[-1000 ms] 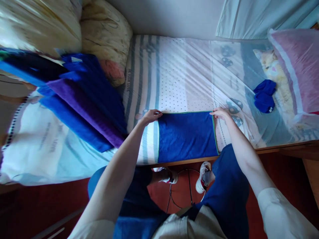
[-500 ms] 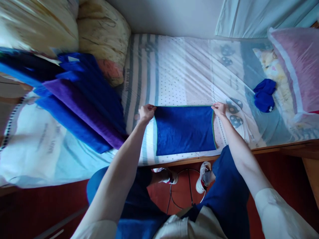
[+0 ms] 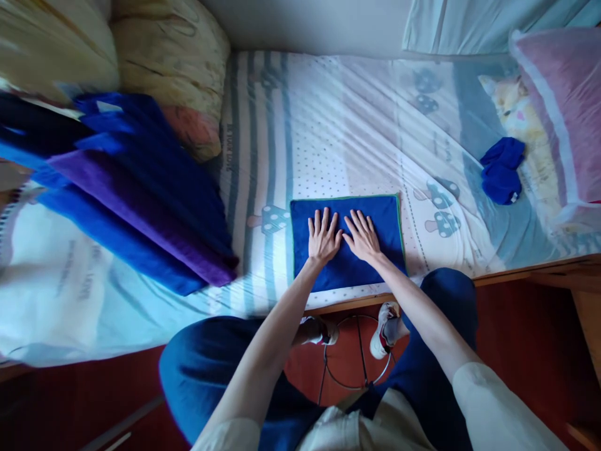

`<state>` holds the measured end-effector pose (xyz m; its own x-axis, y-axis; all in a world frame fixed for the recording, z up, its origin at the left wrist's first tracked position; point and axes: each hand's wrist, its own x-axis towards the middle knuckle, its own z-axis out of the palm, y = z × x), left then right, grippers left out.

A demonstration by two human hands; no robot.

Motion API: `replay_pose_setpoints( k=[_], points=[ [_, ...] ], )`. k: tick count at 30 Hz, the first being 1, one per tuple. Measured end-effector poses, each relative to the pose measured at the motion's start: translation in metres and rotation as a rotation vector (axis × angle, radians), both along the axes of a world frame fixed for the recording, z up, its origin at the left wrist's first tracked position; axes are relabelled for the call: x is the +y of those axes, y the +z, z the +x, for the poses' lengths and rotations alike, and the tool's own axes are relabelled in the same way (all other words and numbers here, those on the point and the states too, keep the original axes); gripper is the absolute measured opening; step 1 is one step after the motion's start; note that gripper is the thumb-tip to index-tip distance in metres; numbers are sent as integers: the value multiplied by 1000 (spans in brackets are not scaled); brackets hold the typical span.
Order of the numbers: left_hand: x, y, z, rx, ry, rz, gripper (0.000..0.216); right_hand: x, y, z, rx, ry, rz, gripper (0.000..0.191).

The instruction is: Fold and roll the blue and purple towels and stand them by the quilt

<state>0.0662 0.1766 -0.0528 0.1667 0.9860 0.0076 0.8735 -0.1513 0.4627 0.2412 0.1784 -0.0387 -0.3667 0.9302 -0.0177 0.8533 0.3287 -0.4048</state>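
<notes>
a: what lies under the fingers?
b: a folded dark blue terry towel with a thin green edge [image 3: 347, 241], flat on the bed [image 3: 328, 125] near its front rim. the left hand [image 3: 323, 238] and right hand [image 3: 361, 237] rest palm down on its middle, side by side, nearly touching.
a: and the fingers themselves?
b: spread and straight on both hands, pinching nothing, tips pointing to the towel's far edge.
a: what's beyond the fingers?
b: striped and dotted pale bedsheet [image 3: 319, 144]. well off to the left of the left fingers, a stack of blue and purple folded towels [image 3: 136, 194] before yellowish pillows [image 3: 173, 56]. far right of the right fingers, a small bunched blue cloth [image 3: 501, 170] beside a pink pillow [image 3: 563, 106].
</notes>
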Motion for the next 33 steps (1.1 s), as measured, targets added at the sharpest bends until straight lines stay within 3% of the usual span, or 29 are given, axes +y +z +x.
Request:
replay_pose_setpoints(
  k=[6, 9, 14, 18, 23, 26, 30, 33],
  points=[
    [21, -8, -38, -36, 141, 10, 67, 26, -5, 70, -60, -105, 16, 69],
    [30, -6, -48, -54, 155, 9, 68, 37, -2, 85, -86, -134, 13, 70],
    [26, 3, -25, -58, 67, 10, 69, 35, 2, 49, -87, -205, 3, 67],
    [15, 4, -13, -74, -62, -11, 67, 16, 0, 33, -55, -25, -20, 68],
    [18, 5, -39, -84, 71, -54, 68, 13, -1, 69, -91, -137, -54, 69],
    [14, 9, -28, -100, 74, -56, 69, 11, 1, 52, -74, -200, -47, 68],
    [-26, 11, 10, -122, 5, -74, 67, -27, 4, -6, -36, -111, -66, 63],
    [-69, 12, -1, -104, 64, -95, 66, -61, 5, -3, -37, -53, -100, 63]
  ],
)
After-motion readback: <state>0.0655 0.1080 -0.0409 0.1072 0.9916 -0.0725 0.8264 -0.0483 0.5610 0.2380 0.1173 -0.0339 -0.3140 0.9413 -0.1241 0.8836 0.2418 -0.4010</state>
